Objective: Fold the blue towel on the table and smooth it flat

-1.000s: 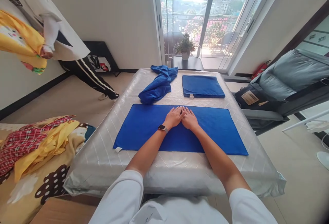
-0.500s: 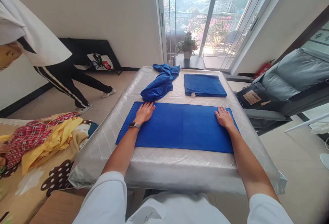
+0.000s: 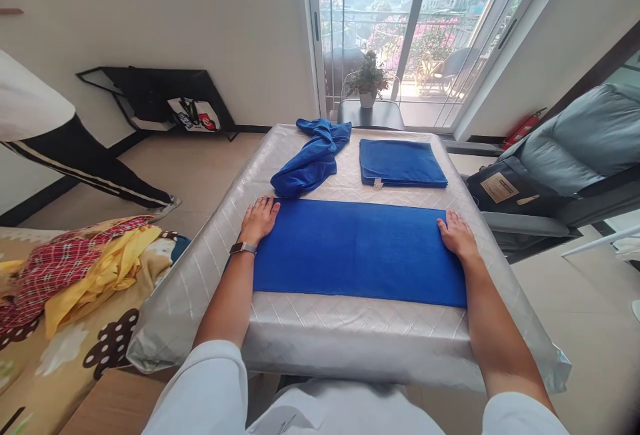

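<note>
Left hand (image 3: pixel 259 220) palm-down, fingers extended, released, on flat rectangular blue fabric cloth (image 3: pixel 350 248) toward left edge of silver-covered table (image 3: pixel 350 332); right hand (image 3: pixel 458 235) likewise, toward right edge.

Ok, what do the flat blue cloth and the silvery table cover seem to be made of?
Flat blue cloth: probably a soft textile, perhaps microfibre, matte, since its surface shows no shine.
Silvery table cover: likely plastic or coated fabric, glossy, with light glinting off it and crinkled corners.
</note>
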Demonstrator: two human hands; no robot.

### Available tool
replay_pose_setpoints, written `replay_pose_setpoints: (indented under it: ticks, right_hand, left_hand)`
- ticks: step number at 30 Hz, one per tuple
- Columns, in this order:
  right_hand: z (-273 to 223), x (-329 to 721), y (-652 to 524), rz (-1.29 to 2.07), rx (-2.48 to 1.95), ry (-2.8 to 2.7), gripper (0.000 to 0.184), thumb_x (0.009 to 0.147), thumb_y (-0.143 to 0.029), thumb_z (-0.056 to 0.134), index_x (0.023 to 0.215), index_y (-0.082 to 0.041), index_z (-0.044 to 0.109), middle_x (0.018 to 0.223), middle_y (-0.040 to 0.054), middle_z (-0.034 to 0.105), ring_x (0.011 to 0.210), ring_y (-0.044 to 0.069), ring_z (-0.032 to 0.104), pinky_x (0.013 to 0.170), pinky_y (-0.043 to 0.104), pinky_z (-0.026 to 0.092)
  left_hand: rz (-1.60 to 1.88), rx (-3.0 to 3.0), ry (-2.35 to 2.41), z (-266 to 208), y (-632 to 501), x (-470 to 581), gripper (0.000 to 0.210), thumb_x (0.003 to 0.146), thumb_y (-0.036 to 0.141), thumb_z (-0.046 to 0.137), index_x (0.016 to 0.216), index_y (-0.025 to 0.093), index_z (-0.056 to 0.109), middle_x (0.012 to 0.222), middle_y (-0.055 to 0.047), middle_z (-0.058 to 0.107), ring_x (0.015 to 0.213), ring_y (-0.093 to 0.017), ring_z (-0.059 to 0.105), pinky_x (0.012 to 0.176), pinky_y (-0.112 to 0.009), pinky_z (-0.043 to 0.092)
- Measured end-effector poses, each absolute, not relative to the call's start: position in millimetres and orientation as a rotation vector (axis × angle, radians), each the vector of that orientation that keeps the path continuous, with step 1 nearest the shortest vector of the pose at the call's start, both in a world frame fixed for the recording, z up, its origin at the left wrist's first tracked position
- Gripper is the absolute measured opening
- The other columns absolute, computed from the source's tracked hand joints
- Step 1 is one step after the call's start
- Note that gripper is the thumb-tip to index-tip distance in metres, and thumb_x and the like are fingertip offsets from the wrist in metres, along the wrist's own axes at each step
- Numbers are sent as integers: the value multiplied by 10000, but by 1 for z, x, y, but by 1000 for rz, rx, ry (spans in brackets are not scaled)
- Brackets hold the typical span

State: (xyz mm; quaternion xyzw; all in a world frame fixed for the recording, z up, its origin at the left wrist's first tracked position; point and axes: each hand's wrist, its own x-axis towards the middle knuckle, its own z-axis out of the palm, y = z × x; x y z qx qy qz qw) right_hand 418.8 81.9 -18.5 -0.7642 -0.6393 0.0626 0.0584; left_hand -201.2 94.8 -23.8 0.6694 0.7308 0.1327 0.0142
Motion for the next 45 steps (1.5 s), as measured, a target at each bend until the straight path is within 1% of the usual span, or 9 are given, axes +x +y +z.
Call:
replay_pose_setpoints:
  ticks: [4,6,10,14,19,25,36,41,45]
  right_hand:
    - [-3,406,75,117,-2278,-1870,699,1085,-441,189,1629,-27,331,1708,159,311,1586,290,260,1293,466,203]
    - [11,390,70,46,-2201,-1851,680,1090,-411,175,1607,-19,374,1691,169,348,1582,279,274,1288,449,227]
    - [37,332,55,14,-1915,-2041,614,1085,-375,239,1526,-60,528,1598,153,506,1524,251,396,1281,396,266]
    - [46,253,49,155,-1678,-2327,520,1074,-348,341,1480,-161,606,1528,97,595,1449,240,504,1262,386,317]
    - [31,181,67,252,-1687,-2458,551,1086,-320,330,1567,-100,484,1637,116,459,1538,252,380,1278,412,263]
    - [0,167,78,183,-1766,-2472,614,1062,-259,296,1634,-39,336,1721,132,257,1603,265,214,1303,433,156]
    - [-3,190,83,256,-1837,-2403,666,1096,-438,206,1662,-98,287,1731,87,251,1608,225,196,1309,422,124]
    - [-6,281,86,224,-2001,-2350,675,1093,-484,185,1677,-156,263,1743,68,223,1614,215,169,1309,433,125]
    - [-11,369,85,178,-2174,-2200,707,1085,-478,165,1666,-88,267,1736,111,239,1611,241,184,1308,450,141]
  left_hand:
    - [527,2128,2299,-11,88,-193,657,1056,484,237,1539,110,478,1641,-182,423,1552,-328,334,1278,-547,229]
    - [653,2165,2280,3,82,-182,589,1052,417,246,1469,128,544,1576,-172,512,1489,-319,429,1250,-523,295]
    - [802,2247,2006,37,68,-139,417,1029,294,283,1120,202,679,1155,-113,734,1095,-258,675,1023,-400,510]
    - [726,2440,1584,51,68,-70,306,1027,262,350,952,228,644,974,-58,717,926,-219,677,910,-356,535]
    - [675,2492,1394,24,89,7,300,1019,182,367,1146,180,638,1181,-97,721,1144,-215,664,1057,-366,497]
    - [776,2521,1402,-13,95,29,406,1089,323,351,1383,145,567,1438,-140,636,1363,-224,566,1201,-401,398]
    - [469,2493,1610,-16,96,9,633,1112,495,233,1562,108,453,1625,-143,458,1547,-236,361,1296,-438,234]
    - [321,2432,1768,-15,98,-65,655,1103,509,198,1608,144,400,1678,-123,366,1580,-245,288,1303,-485,198]
    - [265,2294,1993,-18,97,-145,672,1097,496,175,1624,126,366,1688,-127,343,1589,-268,261,1303,-502,174]
